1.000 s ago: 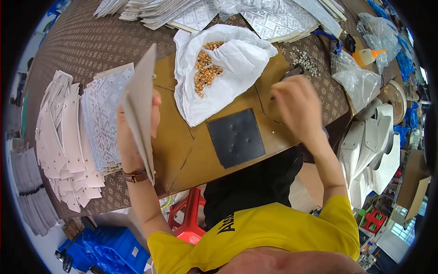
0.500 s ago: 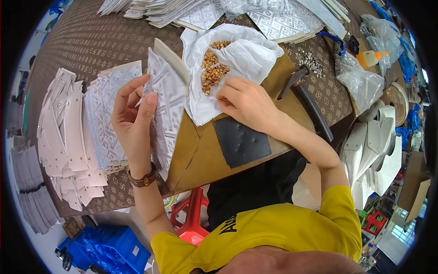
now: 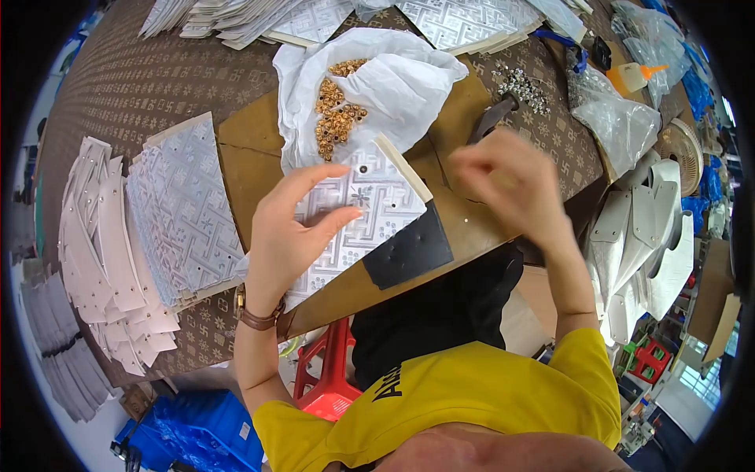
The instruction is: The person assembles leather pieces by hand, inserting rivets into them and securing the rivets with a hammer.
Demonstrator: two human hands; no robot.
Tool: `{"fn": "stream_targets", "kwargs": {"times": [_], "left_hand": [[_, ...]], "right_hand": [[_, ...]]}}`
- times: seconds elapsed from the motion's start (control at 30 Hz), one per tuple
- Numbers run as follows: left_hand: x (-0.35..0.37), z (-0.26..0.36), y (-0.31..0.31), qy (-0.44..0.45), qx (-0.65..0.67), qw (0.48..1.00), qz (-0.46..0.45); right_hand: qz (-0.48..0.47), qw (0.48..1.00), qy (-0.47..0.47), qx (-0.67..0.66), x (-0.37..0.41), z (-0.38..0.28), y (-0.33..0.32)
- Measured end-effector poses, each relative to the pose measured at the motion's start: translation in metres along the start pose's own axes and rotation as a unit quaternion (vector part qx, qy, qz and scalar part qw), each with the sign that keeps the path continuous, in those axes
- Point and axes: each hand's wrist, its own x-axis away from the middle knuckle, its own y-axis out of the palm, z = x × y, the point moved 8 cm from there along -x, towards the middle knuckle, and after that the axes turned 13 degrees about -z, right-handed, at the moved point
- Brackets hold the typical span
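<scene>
My left hand (image 3: 287, 224) holds a silver-patterned panel (image 3: 377, 193) with a pale edge, thumb and index finger resting on its face. A small dark round stud or hole (image 3: 362, 169) shows near the index fingertip. Part of the panel overlaps a dented black pad (image 3: 413, 248). My right hand (image 3: 511, 185), blurred and curled, is over the place where the hammer handle lay. The dark hammer head (image 3: 494, 118) shows just beyond it. The handle is hidden, so a grip on it cannot be confirmed. Gold-coloured small fittings (image 3: 338, 122) lie on white wrapping (image 3: 409, 86).
Patterned panels (image 3: 185, 212) and pale studded pieces (image 3: 110, 252) are stacked on the left. Loose silver fittings (image 3: 523, 90) lie beyond the hammer. Clear bags (image 3: 621, 130) and an orange-tipped bottle (image 3: 633, 77) are at the right. More panels (image 3: 472, 27) line the far side.
My left hand has swung the panel right and laid it flatter, over the black pad. My right hand has left the gold fittings and moved right to the hammer. The whole view has shifted slightly.
</scene>
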Motion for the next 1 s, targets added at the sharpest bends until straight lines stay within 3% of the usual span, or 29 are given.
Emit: {"fn": "stream_targets", "kwargs": {"times": [0.13,0.3,0.57,0.7,0.83,0.9,1.0], "left_hand": [[-0.004,0.0,0.017,0.008,-0.038,0.999,-0.03],[-0.004,-0.005,0.021,-0.007,-0.03,0.999,-0.035],[-0.004,-0.003,0.022,-0.019,-0.052,0.997,-0.051],[-0.005,-0.004,0.022,-0.018,-0.057,0.997,-0.054],[-0.005,-0.003,0.022,-0.025,-0.053,0.997,-0.054],[-0.006,-0.003,0.024,-0.026,-0.05,0.997,-0.059],[-0.006,-0.001,0.025,0.007,-0.098,0.994,-0.055]], "right_hand": [[0.1,0.979,0.152,0.089,0.01,0.092,-0.056],[0.083,0.969,0.194,0.129,0.015,0.147,-0.06],[0.093,0.966,0.195,0.139,0.021,0.161,-0.057],[0.102,0.97,0.191,0.109,0.023,0.155,-0.057],[0.134,0.971,0.165,0.11,0.02,0.093,-0.067],[0.085,0.992,0.071,0.058,0.012,0.051,-0.055],[-0.039,0.998,0.006,-0.054,0.004,0.004,-0.008]]}}
